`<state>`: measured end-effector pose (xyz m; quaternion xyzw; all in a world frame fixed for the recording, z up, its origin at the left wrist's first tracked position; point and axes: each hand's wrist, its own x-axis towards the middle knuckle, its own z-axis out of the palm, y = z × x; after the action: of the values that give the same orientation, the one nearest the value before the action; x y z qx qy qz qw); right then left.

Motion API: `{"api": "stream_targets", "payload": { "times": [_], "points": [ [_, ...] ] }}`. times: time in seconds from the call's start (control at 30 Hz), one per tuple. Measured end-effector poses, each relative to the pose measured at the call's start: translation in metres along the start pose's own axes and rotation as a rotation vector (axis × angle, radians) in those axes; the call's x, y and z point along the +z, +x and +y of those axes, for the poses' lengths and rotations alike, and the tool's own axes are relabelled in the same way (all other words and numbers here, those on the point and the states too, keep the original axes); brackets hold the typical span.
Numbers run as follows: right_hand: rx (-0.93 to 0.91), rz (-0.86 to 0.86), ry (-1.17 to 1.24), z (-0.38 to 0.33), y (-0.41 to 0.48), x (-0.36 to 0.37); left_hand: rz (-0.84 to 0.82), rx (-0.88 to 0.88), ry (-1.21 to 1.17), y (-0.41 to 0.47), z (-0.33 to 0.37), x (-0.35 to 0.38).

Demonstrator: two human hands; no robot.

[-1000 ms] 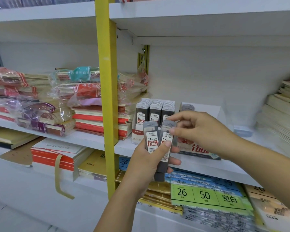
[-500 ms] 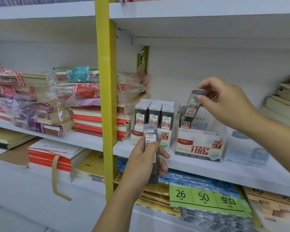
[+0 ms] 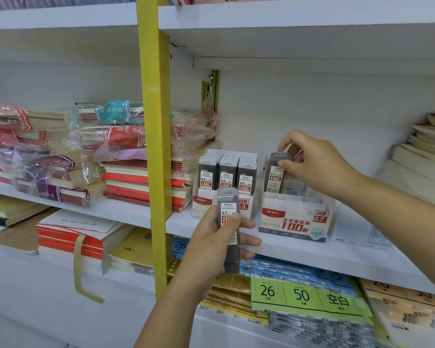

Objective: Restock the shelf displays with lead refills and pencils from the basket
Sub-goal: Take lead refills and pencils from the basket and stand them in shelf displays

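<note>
My left hand (image 3: 217,243) grips a grey 0.7 lead refill case (image 3: 228,209) upright in front of the shelf edge. My right hand (image 3: 314,163) pinches the top of another 0.7 refill case (image 3: 274,175) that stands in the back of the HB 0.7 display box (image 3: 294,222). To its left, the HB 0.5 display box (image 3: 204,203) holds three full rows of 0.5 refill cases (image 3: 227,172). No basket or pencils are in view.
A yellow upright post (image 3: 155,146) divides the shelving. Wrapped notebook stacks (image 3: 86,156) fill the shelf on the left, and paper stacks (image 3: 422,156) lie at the right. A clear box (image 3: 362,232) sits beside the 0.7 box. Index card packs (image 3: 301,295) fill the lower shelf.
My right hand took one refill case away from my left hand, carried it up to the right and lowered it into the 0.7 display box. My left hand stayed put with the remaining case.
</note>
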<state>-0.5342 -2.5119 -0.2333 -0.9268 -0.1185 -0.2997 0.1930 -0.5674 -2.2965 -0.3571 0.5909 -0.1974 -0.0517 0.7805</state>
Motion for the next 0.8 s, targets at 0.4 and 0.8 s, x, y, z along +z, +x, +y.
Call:
{"api": "stream_targets", "payload": {
  "times": [0.4,0.8],
  "points": [
    [0.011,-0.147,0.216,-0.046,-0.049,0.002,-0.029,0.088,0.053,-0.003,0.005,0.006],
    [0.078,0.250,0.556,-0.018,-0.033,-0.037,-0.042,-0.003,-0.049,0.004,-0.003,0.006]
  ]
}}
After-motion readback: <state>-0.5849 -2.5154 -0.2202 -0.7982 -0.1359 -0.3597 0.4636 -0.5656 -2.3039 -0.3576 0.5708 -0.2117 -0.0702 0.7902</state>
